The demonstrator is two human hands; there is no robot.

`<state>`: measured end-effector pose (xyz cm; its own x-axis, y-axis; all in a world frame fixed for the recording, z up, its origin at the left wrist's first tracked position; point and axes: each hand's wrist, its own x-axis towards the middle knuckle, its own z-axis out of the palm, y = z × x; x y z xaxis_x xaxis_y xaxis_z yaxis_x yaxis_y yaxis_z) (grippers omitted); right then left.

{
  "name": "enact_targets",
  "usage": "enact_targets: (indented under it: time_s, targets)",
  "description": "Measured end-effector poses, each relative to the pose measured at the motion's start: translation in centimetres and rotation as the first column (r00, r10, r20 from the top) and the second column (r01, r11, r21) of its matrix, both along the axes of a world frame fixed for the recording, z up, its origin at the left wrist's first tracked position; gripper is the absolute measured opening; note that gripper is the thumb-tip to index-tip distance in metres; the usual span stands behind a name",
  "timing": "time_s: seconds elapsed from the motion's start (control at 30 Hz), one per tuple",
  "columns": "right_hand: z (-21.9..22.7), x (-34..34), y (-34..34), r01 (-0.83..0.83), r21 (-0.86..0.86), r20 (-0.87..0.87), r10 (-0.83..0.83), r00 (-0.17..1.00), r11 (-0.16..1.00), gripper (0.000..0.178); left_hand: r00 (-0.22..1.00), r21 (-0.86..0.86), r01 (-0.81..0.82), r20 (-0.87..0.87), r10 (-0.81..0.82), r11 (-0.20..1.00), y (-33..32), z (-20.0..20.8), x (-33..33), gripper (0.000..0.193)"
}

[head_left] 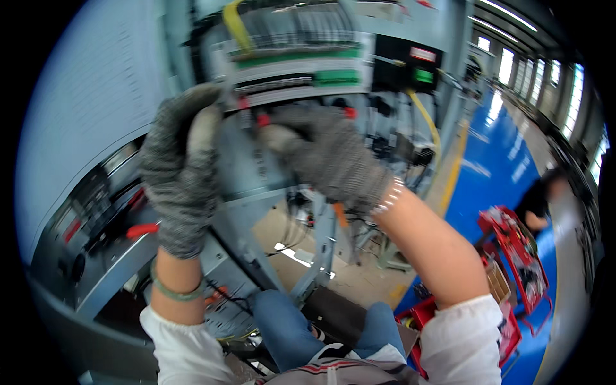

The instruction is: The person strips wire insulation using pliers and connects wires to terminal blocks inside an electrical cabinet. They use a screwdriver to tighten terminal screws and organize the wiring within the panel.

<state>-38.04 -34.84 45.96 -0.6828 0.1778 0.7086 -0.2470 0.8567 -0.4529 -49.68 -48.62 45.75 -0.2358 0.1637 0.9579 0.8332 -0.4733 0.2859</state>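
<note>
Both my hands wear grey knitted gloves and are raised to an electrical cabinet; motion blurs the picture. My left hand (pixel 186 154) is closed, thumb and fingers bent together at the left end of a white panel with green terminal strips (pixel 301 96). Just below that panel, my right hand (pixel 327 147) is closed too, its thumb against the curled fingers. Small red pieces (pixel 262 120) show beside the right fingertips. Whatever either hand pinches is too small and smeared to make out. Dense dark wires (pixel 295 29) run along the top of the panel.
A black module (pixel 410 64) with a green part sits right of the panel, near a yellow cable (pixel 428 122). A red-handled tool (pixel 142 230) lies at the left. Red carts (pixel 513 250) and a person (pixel 545 199) stand at the right, on and beside a blue floor lane (pixel 478 167).
</note>
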Motion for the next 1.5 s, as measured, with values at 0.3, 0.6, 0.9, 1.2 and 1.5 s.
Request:
enact_targets:
  time_s: [0.3,0.6,0.9,1.2,1.5]
  targets:
    - [-0.7,-1.1,-1.8,0.032,-0.142,-0.127,-0.051,0.991,0.989,0.023,0.884,0.145,-0.177,-0.411,0.222,0.974,0.3,2.1,-2.0,0.022]
    - [0.0,-1.5,-2.7,0.066,-0.153,-0.159,-0.091,0.983,0.986,0.026,0.778,0.153,-0.414,-0.451,0.437,0.897,0.1,1.7,-1.6,0.027]
    - [0.1,-1.6,-3.2,0.106,-0.205,-0.145,-0.137,0.98,0.973,0.025,0.842,0.146,-0.327,-0.402,0.358,0.934,0.1,2.1,-0.8,0.022]
    - [0.1,-1.5,-2.7,0.088,-0.15,-0.158,-0.112,0.981,0.985,0.025,0.779,0.167,-0.411,-0.446,0.441,0.896,0.3,1.7,-0.9,0.025]
    - [-0.2,-1.9,-2.5,0.147,-0.134,-0.173,-0.17,0.97,0.98,0.028,0.687,0.112,-0.495,-0.557,0.467,0.862,-0.8,1.5,-0.5,0.048]
